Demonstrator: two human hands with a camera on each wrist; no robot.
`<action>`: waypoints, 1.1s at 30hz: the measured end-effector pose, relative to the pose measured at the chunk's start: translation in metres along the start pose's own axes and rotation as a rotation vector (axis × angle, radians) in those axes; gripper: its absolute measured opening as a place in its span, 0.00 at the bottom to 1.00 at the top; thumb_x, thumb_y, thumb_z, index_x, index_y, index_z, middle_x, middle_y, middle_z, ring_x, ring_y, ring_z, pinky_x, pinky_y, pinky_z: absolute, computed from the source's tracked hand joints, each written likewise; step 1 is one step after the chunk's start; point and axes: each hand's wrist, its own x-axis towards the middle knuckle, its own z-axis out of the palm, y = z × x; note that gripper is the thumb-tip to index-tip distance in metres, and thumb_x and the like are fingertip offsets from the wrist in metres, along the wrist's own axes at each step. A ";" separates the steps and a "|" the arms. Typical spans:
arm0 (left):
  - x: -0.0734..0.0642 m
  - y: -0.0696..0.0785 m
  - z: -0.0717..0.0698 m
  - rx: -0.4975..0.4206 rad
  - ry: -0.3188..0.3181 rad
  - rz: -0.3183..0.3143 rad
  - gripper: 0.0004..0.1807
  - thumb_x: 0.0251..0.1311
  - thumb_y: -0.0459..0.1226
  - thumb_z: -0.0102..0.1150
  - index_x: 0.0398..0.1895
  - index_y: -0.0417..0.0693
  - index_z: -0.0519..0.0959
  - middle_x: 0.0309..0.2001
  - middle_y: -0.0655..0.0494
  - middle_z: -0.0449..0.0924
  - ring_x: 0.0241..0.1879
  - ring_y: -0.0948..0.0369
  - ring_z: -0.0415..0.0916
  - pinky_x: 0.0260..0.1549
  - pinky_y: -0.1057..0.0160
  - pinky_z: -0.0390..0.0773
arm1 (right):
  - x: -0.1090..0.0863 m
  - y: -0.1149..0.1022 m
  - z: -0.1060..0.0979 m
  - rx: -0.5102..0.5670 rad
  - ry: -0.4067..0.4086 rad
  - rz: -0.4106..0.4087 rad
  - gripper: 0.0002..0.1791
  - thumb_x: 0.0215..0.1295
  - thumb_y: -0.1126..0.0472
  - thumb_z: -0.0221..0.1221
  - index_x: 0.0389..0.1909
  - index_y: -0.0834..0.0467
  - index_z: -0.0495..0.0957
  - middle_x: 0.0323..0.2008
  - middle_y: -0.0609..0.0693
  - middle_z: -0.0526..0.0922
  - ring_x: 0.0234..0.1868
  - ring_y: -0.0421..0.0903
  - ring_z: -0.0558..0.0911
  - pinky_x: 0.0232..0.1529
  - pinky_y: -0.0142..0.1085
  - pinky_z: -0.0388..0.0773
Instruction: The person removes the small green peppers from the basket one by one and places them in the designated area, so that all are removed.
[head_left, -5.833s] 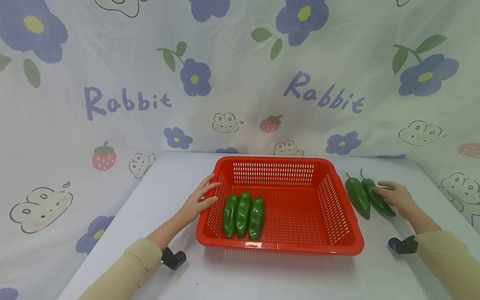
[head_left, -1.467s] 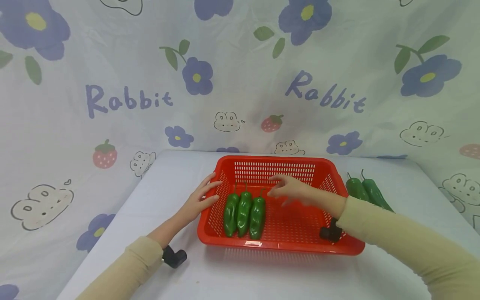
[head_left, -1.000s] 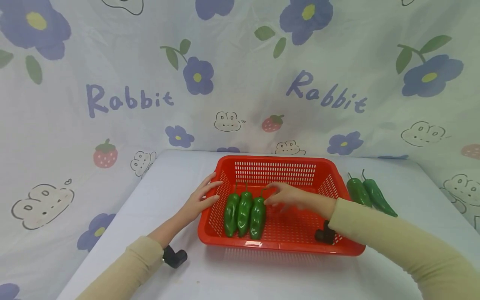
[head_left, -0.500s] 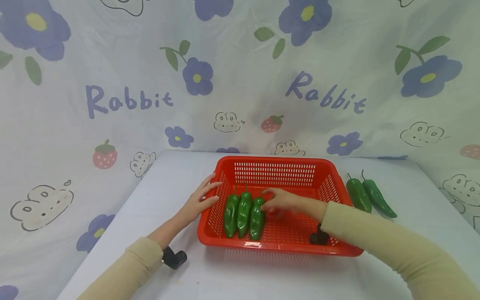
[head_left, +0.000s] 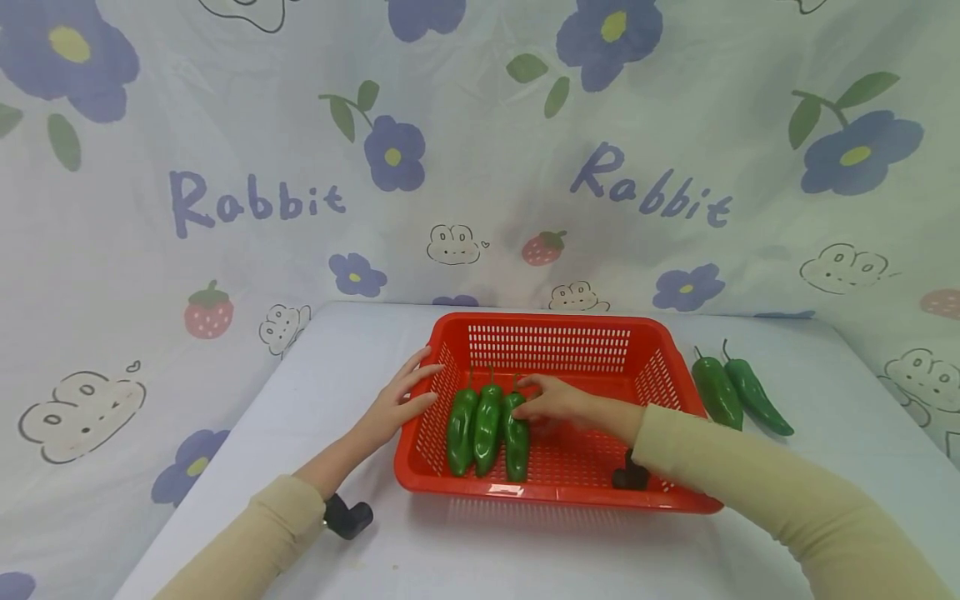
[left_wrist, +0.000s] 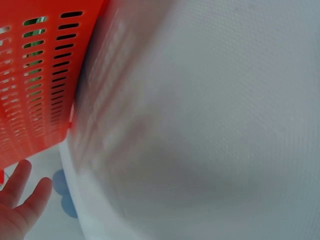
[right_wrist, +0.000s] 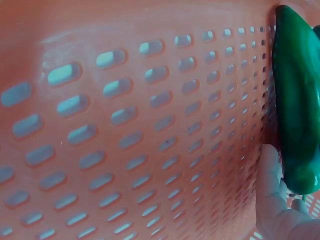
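Three green chili peppers lie side by side, stems away from me, along the left part of a red plastic basket (head_left: 585,496). My right hand (head_left: 553,402) reaches into the basket and pinches the stem end of the rightmost chili pepper (head_left: 517,450). In the right wrist view, the thumb (right_wrist: 270,175) lies against that glossy pepper's end; the other fingers are partly hidden. The middle pepper (head_left: 487,427) and the left pepper (head_left: 461,433) lie just beside it. My left hand (head_left: 397,400) rests on the basket's left rim, fingers spread and fairly straight.
Outside the basket's right wall, two more green chili peppers lie on the white table: one nearer (head_left: 717,392), one farther right (head_left: 757,398). A printed curtain (head_left: 480,167) hangs behind the table. Black wrist cameras sit under both forearms.
My right hand came from the two peppers outside on the right into the basket. It took hold of the rightmost pepper inside, which has turned slightly. The left hand stayed put.
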 end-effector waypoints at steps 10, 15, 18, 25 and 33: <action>0.004 -0.027 0.001 -0.010 0.002 0.011 0.24 0.62 0.39 0.49 0.62 0.43 0.66 0.71 0.49 0.44 0.67 0.43 0.49 0.47 0.48 0.75 | 0.000 0.000 0.004 0.023 -0.021 0.008 0.34 0.53 0.66 0.63 0.60 0.69 0.61 0.49 0.63 0.73 0.39 0.52 0.82 0.37 0.44 0.81; 0.004 -0.027 0.001 -0.009 0.001 0.016 0.24 0.63 0.38 0.49 0.62 0.42 0.66 0.71 0.49 0.44 0.67 0.43 0.49 0.47 0.48 0.75 | 0.001 0.000 0.005 0.037 -0.024 -0.005 0.35 0.53 0.66 0.63 0.61 0.69 0.60 0.50 0.64 0.72 0.38 0.50 0.81 0.39 0.44 0.81; 0.004 -0.026 0.001 -0.010 0.000 0.014 0.24 0.63 0.38 0.49 0.62 0.42 0.65 0.71 0.49 0.44 0.67 0.44 0.49 0.47 0.48 0.75 | 0.001 0.000 0.006 0.060 -0.023 -0.009 0.35 0.53 0.67 0.62 0.60 0.69 0.59 0.50 0.64 0.71 0.37 0.50 0.81 0.38 0.44 0.81; 0.004 -0.025 0.001 -0.016 0.001 0.005 0.24 0.63 0.38 0.49 0.62 0.42 0.65 0.72 0.49 0.44 0.67 0.44 0.48 0.48 0.47 0.74 | 0.001 0.000 0.008 0.088 -0.015 -0.012 0.34 0.52 0.68 0.61 0.59 0.69 0.58 0.52 0.64 0.68 0.37 0.50 0.80 0.36 0.44 0.81; 0.004 -0.025 0.001 -0.001 0.004 0.018 0.24 0.63 0.38 0.48 0.62 0.41 0.65 0.72 0.49 0.43 0.68 0.44 0.47 0.50 0.45 0.73 | 0.000 -0.001 0.005 0.123 -0.028 -0.050 0.30 0.52 0.70 0.59 0.56 0.69 0.60 0.47 0.64 0.70 0.35 0.50 0.79 0.33 0.46 0.81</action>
